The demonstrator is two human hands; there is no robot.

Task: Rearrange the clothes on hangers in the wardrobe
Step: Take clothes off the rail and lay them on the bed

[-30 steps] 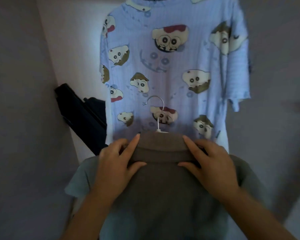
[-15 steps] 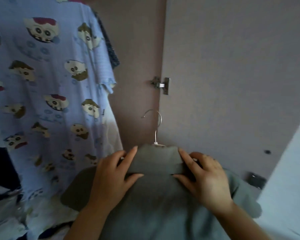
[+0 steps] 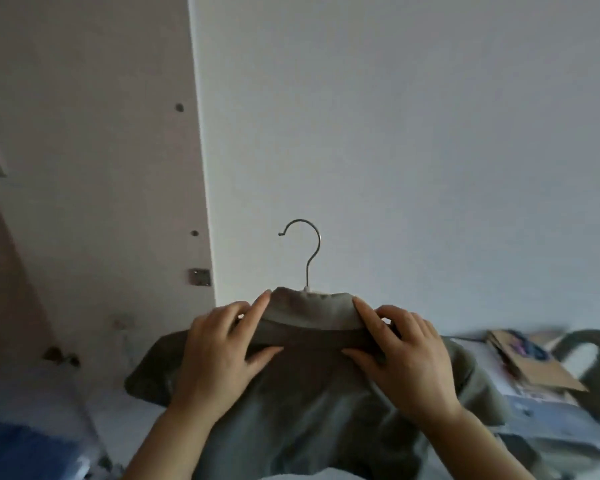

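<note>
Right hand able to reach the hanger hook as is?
Probably yes: the hook stands bare just above the shirt collar, nothing in front, but the right hand grips that collar and must let go.

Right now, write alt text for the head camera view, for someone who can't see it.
A left hand and a right hand grip the collar of a grey-green shirt, its metal hanger hook pointing up before a pale wall. A beige wardrobe panel stands at the left; cardboard lies at the lower right.
</note>
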